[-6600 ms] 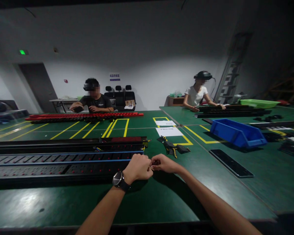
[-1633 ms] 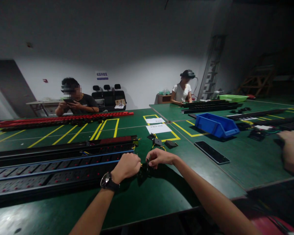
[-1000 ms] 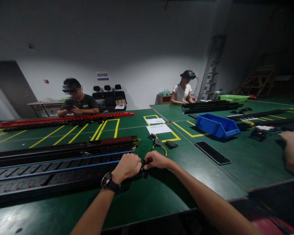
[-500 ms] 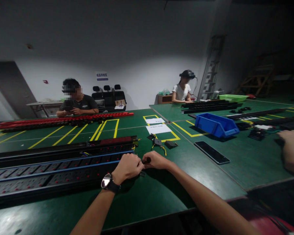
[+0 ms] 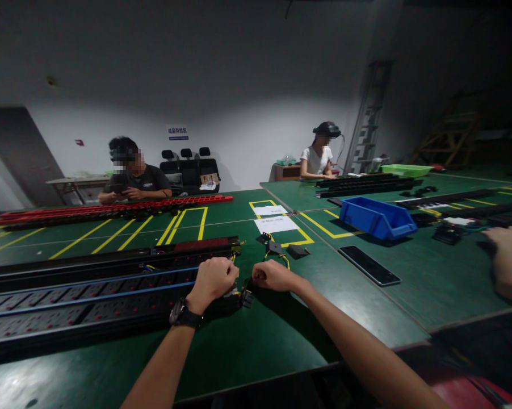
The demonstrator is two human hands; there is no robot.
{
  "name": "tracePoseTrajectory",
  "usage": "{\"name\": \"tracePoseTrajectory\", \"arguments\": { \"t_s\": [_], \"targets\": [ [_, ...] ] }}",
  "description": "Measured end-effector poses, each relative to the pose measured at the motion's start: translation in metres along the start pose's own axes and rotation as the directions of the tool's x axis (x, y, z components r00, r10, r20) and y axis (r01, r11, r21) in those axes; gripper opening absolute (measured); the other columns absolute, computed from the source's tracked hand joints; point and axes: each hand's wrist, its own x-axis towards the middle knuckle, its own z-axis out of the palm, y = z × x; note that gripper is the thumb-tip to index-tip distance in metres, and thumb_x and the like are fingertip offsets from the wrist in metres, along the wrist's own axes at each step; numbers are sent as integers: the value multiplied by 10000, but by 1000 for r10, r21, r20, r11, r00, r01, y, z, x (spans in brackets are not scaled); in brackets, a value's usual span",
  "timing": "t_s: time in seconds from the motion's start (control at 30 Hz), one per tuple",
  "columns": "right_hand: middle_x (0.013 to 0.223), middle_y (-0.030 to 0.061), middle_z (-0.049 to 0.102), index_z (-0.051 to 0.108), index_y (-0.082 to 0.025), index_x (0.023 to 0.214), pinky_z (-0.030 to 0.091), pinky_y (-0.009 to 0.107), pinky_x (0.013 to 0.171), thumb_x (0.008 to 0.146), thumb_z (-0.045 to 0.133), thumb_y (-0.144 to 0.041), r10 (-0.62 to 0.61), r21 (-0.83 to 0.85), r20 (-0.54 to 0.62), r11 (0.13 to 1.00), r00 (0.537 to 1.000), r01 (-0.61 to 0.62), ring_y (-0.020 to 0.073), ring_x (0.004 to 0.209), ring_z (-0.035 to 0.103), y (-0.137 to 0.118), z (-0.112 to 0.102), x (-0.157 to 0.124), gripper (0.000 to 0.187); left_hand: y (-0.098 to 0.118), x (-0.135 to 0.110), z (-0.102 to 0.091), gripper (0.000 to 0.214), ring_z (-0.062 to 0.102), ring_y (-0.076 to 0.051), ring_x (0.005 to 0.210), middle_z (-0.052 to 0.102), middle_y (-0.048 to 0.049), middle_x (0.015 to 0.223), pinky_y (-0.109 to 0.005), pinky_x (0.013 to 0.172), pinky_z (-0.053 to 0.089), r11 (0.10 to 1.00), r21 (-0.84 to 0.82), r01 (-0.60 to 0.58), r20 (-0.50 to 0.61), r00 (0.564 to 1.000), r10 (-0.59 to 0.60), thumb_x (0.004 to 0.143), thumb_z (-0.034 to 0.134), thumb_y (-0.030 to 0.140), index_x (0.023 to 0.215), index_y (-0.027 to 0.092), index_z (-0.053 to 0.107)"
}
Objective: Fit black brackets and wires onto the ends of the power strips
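My left hand (image 5: 215,278), with a watch on its wrist, is closed at the right end of a long black power strip (image 5: 132,304) with blue edges. Its fingertips are turned away, so what they grip is hidden. Just to the right, my right hand (image 5: 275,275) is curled with fingers pinched beside a small black part (image 5: 247,297) at the strip's end. Whatever lies in that pinch is too dark to make out. Behind the hands are a black end piece (image 5: 274,247) with yellow wires and another dark piece (image 5: 297,251).
A phone (image 5: 369,264) and a blue bin (image 5: 377,218) are to the right, paper sheets (image 5: 276,224) ahead. Red rails (image 5: 111,209) lie at the far left. Two people sit across the table; another person's hand (image 5: 509,261) is at the right edge.
My left hand has moved left and slightly up, onto the strip's end, away from my right hand. The right hand has shifted slightly right. The small black part now shows more.
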Motion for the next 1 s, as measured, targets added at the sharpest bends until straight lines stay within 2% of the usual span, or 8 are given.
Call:
{"name": "tracePoseTrajectory", "arguments": {
  "t_s": [0.13, 0.23, 0.53, 1.0],
  "targets": [
    [765, 2, 687, 708, -215, 917, 289, 228, 574, 846, 667, -279, 75, -135, -28, 988, 997, -78, 124, 646, 571, -4, -7, -4, 104, -11, 4, -1, 420, 708, -234, 855, 762, -101, 895, -294, 750, 471, 989, 30, 144, 21, 989, -144, 956, 394, 370, 811, 200, 750],
    [798, 6, 698, 691, -222, 942, 295, 231, 590, 861, 654, -284, 77, -164, -15, 983, 997, -78, 133, 687, 594, -4, -7, -4, 109, -16, 6, 1, 436, 719, -258, 868, 766, -118, 904, -323, 772, 490, 983, 38, 180, 50, 982, -182, 958, 393, 394, 838, 201, 765],
    [826, 11, 709, 692, -236, 982, 292, 238, 599, 867, 638, -301, 84, -196, -18, 977, 996, -86, 147, 718, 599, -4, -5, -4, 143, -14, 7, 10, 435, 723, -251, 859, 766, -124, 894, -324, 797, 496, 993, 30, 116, 85, 989, -118, 952, 397, 385, 799, 196, 759],
    [818, 11, 709, 682, -237, 966, 295, 244, 600, 870, 634, -305, 82, -190, -20, 978, 996, -85, 158, 723, 613, -6, -6, -5, 127, -10, 4, 7, 435, 724, -257, 849, 761, -131, 874, -323, 780, 491, 996, 15, 87, 104, 991, -88, 953, 402, 371, 784, 187, 758]
  ]
}}
